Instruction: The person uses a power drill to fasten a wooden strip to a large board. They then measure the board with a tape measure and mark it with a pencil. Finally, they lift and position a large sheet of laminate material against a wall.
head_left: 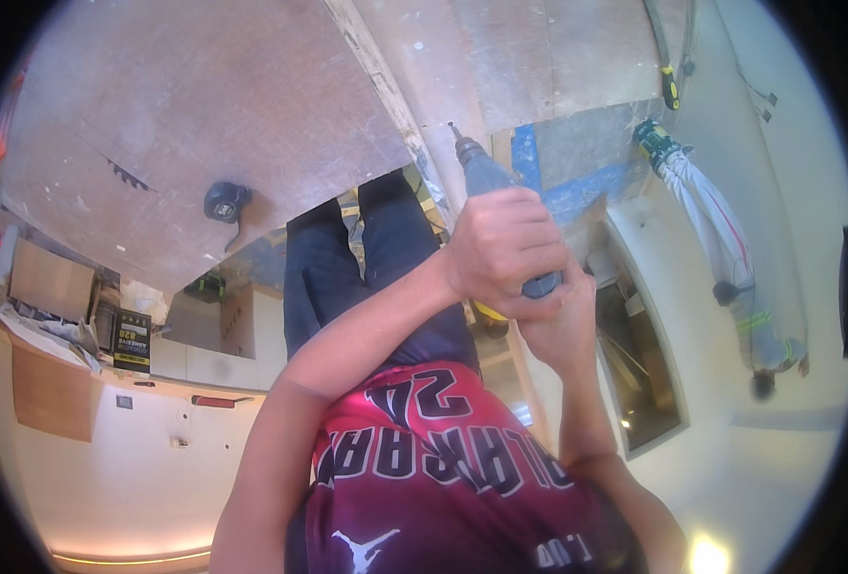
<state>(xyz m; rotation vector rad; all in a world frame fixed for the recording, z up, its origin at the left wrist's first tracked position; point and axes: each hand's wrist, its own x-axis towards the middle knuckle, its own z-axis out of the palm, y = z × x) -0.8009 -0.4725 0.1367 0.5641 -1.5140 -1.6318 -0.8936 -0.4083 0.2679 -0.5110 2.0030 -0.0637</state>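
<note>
A grey-blue power drill [484, 172] points up and away, its bit reaching the pale wooden board [433, 72]. Whether the tip is in the wood or only against it I cannot tell. My left hand [506, 239] is closed around the drill's body behind the chuck. Lower and to its right, my right hand [565, 323] is closed at the drill's rear end, close against the left one. Much of the drill's body is hidden by my fingers. Just below the hands shows a yellow and black thing [490, 316], partly covered.
A black tape measure [225, 202] lies on the large plywood sheet [204, 105]. A saw with a yellow-black handle [670, 88] is at the upper right. Another person [715, 220] is off to the right. Cardboard [53, 277] and a black-yellow package [132, 341] sit at left.
</note>
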